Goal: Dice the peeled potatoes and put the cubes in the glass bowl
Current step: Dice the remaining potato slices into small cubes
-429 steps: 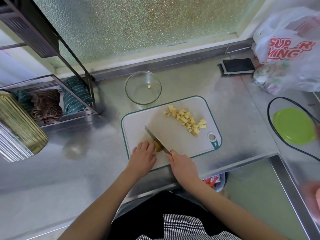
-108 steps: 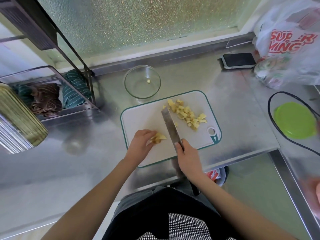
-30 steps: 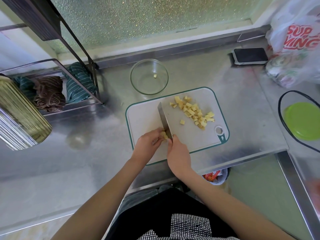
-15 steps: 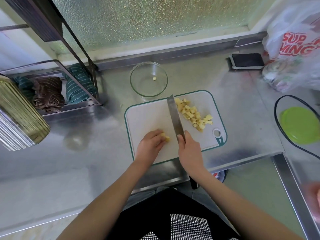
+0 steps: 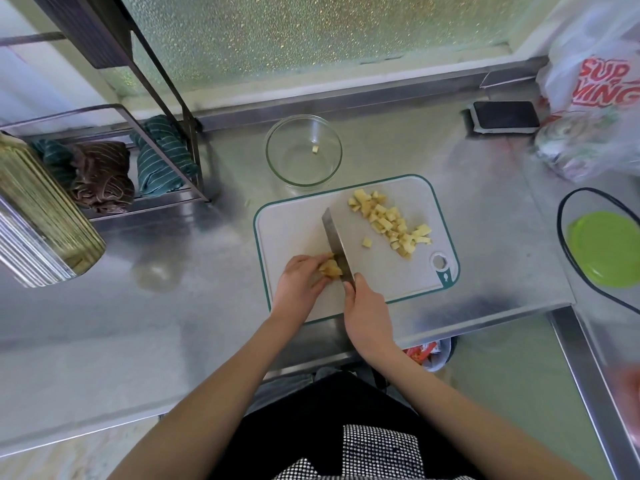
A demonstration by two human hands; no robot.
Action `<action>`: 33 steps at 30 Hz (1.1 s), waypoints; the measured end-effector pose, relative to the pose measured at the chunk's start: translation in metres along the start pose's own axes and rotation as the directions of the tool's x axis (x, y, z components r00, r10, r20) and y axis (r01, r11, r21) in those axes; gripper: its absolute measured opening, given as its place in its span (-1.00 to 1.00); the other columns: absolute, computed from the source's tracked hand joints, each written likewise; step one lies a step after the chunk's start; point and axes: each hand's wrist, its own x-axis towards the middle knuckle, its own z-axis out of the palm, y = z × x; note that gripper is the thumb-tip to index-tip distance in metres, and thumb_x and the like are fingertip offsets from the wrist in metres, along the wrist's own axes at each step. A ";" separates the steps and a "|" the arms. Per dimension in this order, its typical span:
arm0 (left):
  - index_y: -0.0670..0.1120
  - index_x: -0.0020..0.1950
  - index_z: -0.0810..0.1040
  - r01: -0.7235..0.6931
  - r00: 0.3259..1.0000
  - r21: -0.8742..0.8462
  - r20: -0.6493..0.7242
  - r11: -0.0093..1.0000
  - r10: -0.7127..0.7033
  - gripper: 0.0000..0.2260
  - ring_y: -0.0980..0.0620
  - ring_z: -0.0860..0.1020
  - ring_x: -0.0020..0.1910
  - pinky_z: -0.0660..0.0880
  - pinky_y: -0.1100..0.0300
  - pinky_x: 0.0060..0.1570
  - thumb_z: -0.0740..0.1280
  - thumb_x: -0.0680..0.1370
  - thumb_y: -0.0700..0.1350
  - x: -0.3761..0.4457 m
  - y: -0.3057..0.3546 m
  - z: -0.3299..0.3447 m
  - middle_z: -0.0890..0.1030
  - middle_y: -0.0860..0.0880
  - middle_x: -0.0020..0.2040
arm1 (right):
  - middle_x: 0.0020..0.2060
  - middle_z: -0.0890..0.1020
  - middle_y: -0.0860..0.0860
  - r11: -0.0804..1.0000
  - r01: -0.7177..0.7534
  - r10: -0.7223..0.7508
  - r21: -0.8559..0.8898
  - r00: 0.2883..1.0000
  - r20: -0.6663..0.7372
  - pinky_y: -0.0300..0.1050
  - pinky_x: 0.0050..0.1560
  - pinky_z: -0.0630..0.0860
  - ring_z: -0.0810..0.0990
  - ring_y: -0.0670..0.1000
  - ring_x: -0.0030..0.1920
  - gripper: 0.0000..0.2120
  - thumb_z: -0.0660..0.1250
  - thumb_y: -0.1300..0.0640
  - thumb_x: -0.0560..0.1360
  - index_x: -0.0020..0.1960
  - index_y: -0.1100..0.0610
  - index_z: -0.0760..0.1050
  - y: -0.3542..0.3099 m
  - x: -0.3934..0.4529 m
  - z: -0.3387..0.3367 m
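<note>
**Inspector A:** Starting at the fingers: the left hand (image 5: 300,285) has its fingertips curled round a small piece of potato (image 5: 330,269), pinning it on the near left part of the cutting board (image 5: 408,278). Do you confirm?

**Inspector B:** Confirmed. The right hand (image 5: 367,315) is wrapped round the handle of the knife (image 5: 335,239), forefinger forward near the blade's heel. The blade lies just right of the held piece, touching it, its tip pointing away from the person.

**Inspector A:** The handle itself?

**Inspector B:** Hidden inside the fist; I cannot describe it.

**Inspector A:** Cut product?

**Inspector B:** A heap of potato cubes (image 5: 391,221) sits on the far right part of the board, one cube lying apart, nearer the blade. The glass bowl (image 5: 303,150) stands just beyond the board's far edge and holds a single cube.

**Inspector A:** Surroundings?

**Inspector B:** Steel counter (image 5: 485,202). A phone (image 5: 503,116) and a plastic bag (image 5: 595,98) at the far right, a green lid (image 5: 604,247) at right, folded cloths (image 5: 104,171) in a rack at left.
</note>
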 end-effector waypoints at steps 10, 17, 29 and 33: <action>-0.12 0.12 0.58 -0.023 0.997 -0.007 -0.074 1.000 0.023 -0.72 -0.01 0.52 0.04 0.37 0.26 0.09 0.46 0.42 -0.18 -0.005 -0.003 -0.003 0.62 -0.05 0.03 | -0.21 0.55 0.09 0.990 -0.023 0.035 0.137 0.996 -0.082 0.03 -0.16 0.44 0.55 0.21 -0.13 -0.71 0.03 -0.04 0.63 0.23 0.10 0.35 -0.004 -0.004 -0.010; -0.19 0.00 0.63 -0.021 0.996 0.011 -0.085 1.000 0.022 -0.84 -0.07 0.55 -0.04 0.41 0.20 0.00 0.42 0.44 -0.27 -0.006 0.003 -0.006 0.64 -0.10 -0.08 | -0.08 0.60 0.14 0.994 -0.002 0.008 0.113 0.999 -0.053 0.00 -0.12 0.44 0.56 0.20 -0.08 -0.67 0.01 -0.06 0.63 0.27 0.10 0.33 -0.009 -0.008 -0.003; -0.19 -0.06 0.54 0.046 0.997 0.005 -0.067 0.999 -0.046 -0.91 0.06 0.47 -0.15 0.33 0.31 -0.16 0.40 0.45 -0.26 -0.005 0.005 -0.007 0.52 0.00 -0.17 | -0.06 0.61 0.14 0.999 -0.008 0.006 -0.045 0.999 -0.035 -0.02 -0.15 0.38 0.56 0.20 -0.05 -0.70 -0.05 -0.01 0.65 0.23 0.12 0.32 -0.015 -0.009 0.001; -0.20 -0.08 0.54 0.071 0.995 -0.026 -0.068 0.997 -0.073 -0.90 0.08 0.44 -0.18 0.27 0.42 -0.24 0.41 0.44 -0.27 -0.004 0.002 -0.005 0.49 0.01 -0.18 | -0.11 0.61 0.13 0.994 -0.001 -0.002 -0.109 1.000 -0.026 0.00 -0.15 0.41 0.57 0.20 -0.07 -0.70 -0.07 -0.02 0.65 0.22 0.11 0.31 -0.013 -0.004 0.006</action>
